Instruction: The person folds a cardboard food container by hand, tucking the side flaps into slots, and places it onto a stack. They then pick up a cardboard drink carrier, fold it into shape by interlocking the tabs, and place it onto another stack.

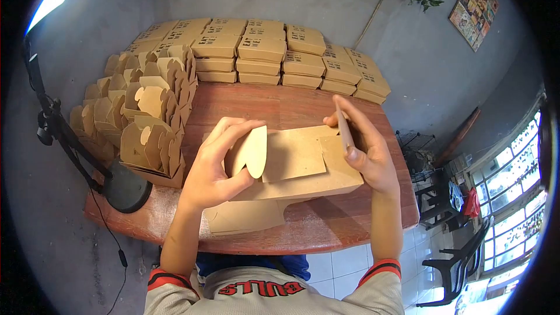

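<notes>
Brown kraft box (pixel 303 166) hovering over table's near edge (pixel 326 239) | left hand (pixel 213 169) pinching rounded flap | right hand (pixel 364 151) gripping side flap | seeming light, creasable; holding by folds.

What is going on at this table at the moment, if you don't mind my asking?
A person is folding a brown cardboard box over a wooden table. The left hand pinches a rounded flap, while the right hand holds up the flap on the other side. One flat box lies underneath on the table. Open, nested boxes sit to the left, and closed boxes are stacked in rows along the far edge.
</notes>
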The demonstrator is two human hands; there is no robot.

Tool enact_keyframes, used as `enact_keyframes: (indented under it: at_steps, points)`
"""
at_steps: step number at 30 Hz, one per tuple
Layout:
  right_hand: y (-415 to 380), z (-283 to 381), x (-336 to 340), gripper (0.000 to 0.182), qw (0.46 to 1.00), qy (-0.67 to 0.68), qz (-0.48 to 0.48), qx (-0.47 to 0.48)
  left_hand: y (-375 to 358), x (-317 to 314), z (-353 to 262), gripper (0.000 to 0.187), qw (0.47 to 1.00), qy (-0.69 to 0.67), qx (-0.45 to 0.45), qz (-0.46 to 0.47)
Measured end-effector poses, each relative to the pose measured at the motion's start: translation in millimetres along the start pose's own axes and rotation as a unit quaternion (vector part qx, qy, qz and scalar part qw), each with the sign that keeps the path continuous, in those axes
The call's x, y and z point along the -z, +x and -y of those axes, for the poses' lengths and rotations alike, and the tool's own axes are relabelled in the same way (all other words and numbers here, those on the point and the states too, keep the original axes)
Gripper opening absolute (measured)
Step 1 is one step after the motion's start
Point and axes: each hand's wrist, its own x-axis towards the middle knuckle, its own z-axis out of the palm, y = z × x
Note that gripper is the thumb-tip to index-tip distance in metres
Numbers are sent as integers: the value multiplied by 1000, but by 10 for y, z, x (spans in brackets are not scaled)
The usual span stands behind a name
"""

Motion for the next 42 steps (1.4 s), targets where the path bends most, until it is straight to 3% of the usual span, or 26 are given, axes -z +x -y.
enact_keyframes:
  at_steps: [5, 6, 9, 13, 19, 25, 33, 34, 37, 42]
  points:
    - [7, 111, -37, 72, 998, -59, 20, -10, -15, 10, -48, 79, 999, 22, -10, 40]
    - [4, 140, -40, 71, 997, -69, 23, -14, -24, -9, -8, 93, 997, 26, -17, 64]
    - [-3, 128, 3, 68, 992, -116, 42, -4, -26, 19, -9, 96, 990, 93, -50, 98]
    - [-4, 125, -35, 63, 995, -96, 24, -12, -15, 29, -48, 92, 990, 90, -27, 104]
    - [-46, -18, -89, 62, 995, -1, -93, 37, -15, 23, -74, 84, 993, 84, -34, 78]
    - [-106, -153, -213, 69, 979, 71, -163, 98, -37, -31, 17, 73, 998, 12, -62, -29]
    - [-154, -97, -120, 72, 983, 78, -114, 121, 135, 181, -254, 66, 990, 92, -52, -91]
    - [-166, -93, -110, 72, 985, 66, -103, 122, 171, 154, -252, 65, 986, 73, -84, -121]
    - [-170, -149, -114, 69, 980, 72, -135, 127, 120, 153, -375, 62, 991, 58, 2, -116]
    - [-158, -192, -153, 63, 949, 201, -210, 122, 78, 187, -124, 47, 960, -243, 67, -125]
